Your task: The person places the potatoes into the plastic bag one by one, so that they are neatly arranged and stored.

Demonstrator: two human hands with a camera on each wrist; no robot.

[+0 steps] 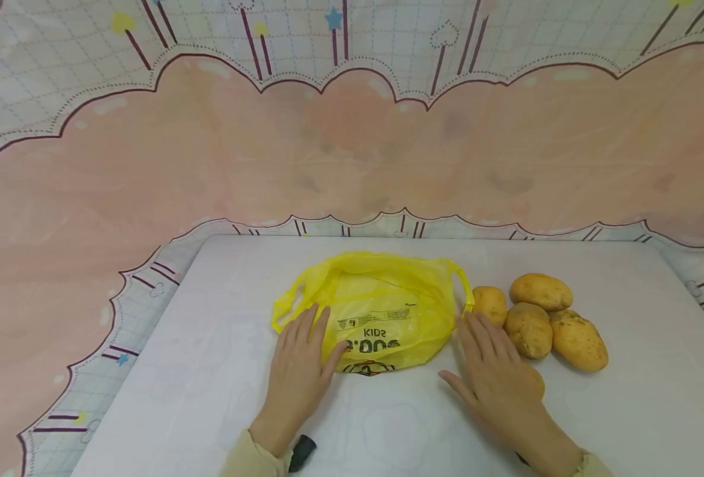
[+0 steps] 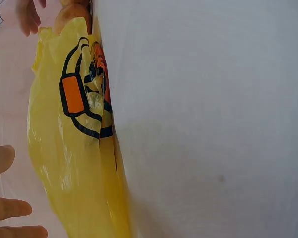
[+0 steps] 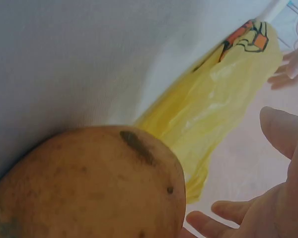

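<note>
A yellow plastic bag [image 1: 387, 324] with black print lies on the white table, its mouth loosely spread and a handle loop at each side. My left hand [image 1: 298, 364] is at the bag's left side, fingers extended over its edge. Beside the bag's right edge is my right hand [image 1: 495, 377], fingers also extended, gripping nothing. It partly covers one potato [image 1: 535, 383]. In the right wrist view a potato [image 3: 89, 183] looms close below the hand, with the bag [image 3: 203, 109] beyond. The left wrist view shows the bag [image 2: 69, 139] standing up slightly from the table, near my left fingers [image 2: 12, 208].
Several more potatoes, among them one at the back [image 1: 541, 291] and one at the far right [image 1: 579, 340], cluster right of the bag. A dark object [image 1: 302, 453] shows by the left wrist. A patterned cloth [image 1: 352, 152] hangs behind the white table [image 1: 208, 397].
</note>
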